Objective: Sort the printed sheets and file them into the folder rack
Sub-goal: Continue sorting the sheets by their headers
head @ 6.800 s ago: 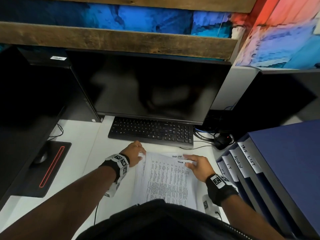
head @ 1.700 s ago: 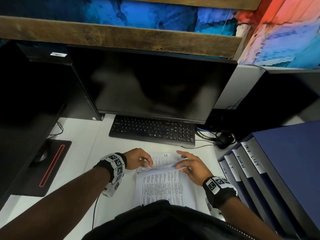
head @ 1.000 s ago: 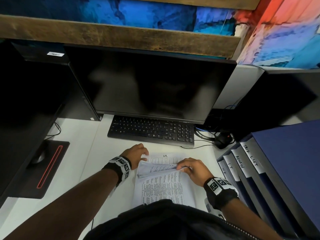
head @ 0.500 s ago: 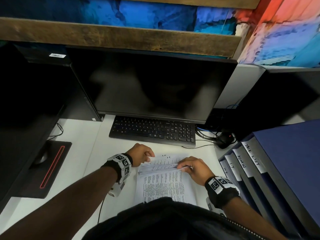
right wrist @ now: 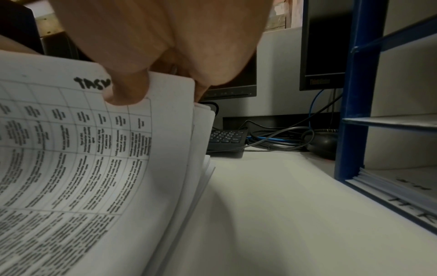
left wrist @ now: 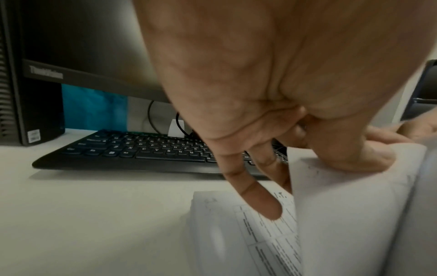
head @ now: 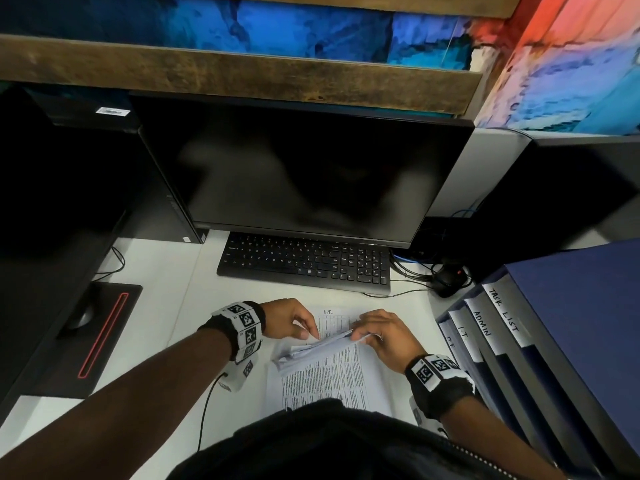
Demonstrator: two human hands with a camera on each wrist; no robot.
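1. Hands: two. Left hand (head: 290,319) pinches lifted sheets (head: 323,344); right hand (head: 384,336) grips the same bundle.
2. Paper stack (head: 332,379): one, on the desk (head: 156,306), bottom page marked "I.T."
3. Folder rack (head: 526,358): visible labels "TASK LIST", "ADMIN", "I.T."
4. Monitor (left wrist: 78,37): "ThinkVision".

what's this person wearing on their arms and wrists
Both forearms are bare, with no sleeves in view. The left hand has a white wristband printed with square black-and-white markers; a small white module hangs under it, and a thin black cable trails from it. The right hand has a black strap with a white marker band on top. No rings or gloves show.
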